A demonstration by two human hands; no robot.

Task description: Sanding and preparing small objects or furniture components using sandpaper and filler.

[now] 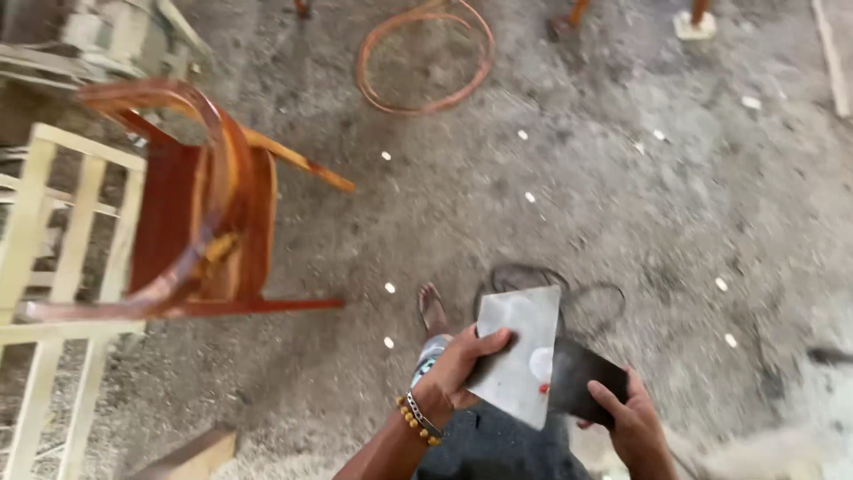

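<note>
1. Nearest the camera: the left hand (462, 364), wearing a beaded bracelet (418, 421), and the right hand (622, 411), both working in front of the person's dark-clothed lap.
2. Left hand is gripping a pale grey sheet (520, 351) by its left edge, thumb lying over the face, fingers curling behind. Closed on it, not spread.
3. Right hand is clasping a dark flat piece (582, 378) from its lower right side, fingers wrapping the edge. What the piece is, cannot tell; blurred.
4. The sheet is sitting between the two hands, tilted, its right lower edge overlapping the dark piece. A small white disc and a red speck are showing on its face.
5. Handling, as judged: the sheet is holding flat with no sag, so likely stiff and light, cardboard or thin board. The edges are the place to take it; the face looks smooth and may slip.
6. The dark piece is looking thin and rigid too; a one-hand edge grip seems enough.
7. Beyond the hands: a foot in a sandal (433, 308) on the dusty concrete floor (666, 196).
8. Left of frame: a red-brown wooden chair (200, 213) tipped over, beside a cream slatted frame (62, 258).
9. Far end: a coil of orange hose (425, 55) lying on the floor.
</note>
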